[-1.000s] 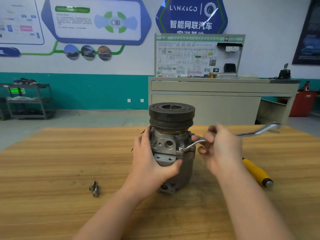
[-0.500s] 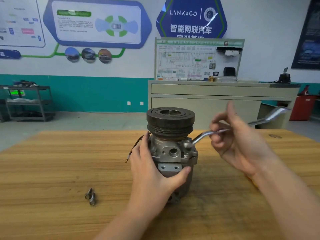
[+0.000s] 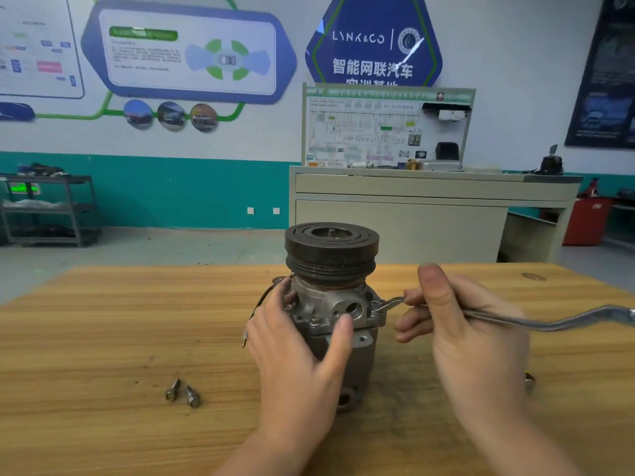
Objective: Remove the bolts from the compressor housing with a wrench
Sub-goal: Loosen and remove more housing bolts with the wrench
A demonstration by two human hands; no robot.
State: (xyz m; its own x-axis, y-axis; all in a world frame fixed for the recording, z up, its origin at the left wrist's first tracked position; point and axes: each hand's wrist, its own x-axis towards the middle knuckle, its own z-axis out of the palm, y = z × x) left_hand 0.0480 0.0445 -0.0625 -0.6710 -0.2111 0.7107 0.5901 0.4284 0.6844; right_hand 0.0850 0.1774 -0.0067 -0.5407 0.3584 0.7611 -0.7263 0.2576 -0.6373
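Compressor housing [image 3: 338,312] gripped by left hand [image 3: 299,359]; right hand [image 3: 457,324] holds wrench [image 3: 536,322] at its bolt

Head view, single camera: worn on my head, facing forward and slightly down across the bench [image 3: 103,338]. Close range; my hands sit either side of the compressor [image 3: 338,304]. Rear wall far behind the compressor.

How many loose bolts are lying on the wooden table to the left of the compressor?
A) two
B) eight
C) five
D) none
A: two loose bolts lie side by side on the table, left of the compressor.
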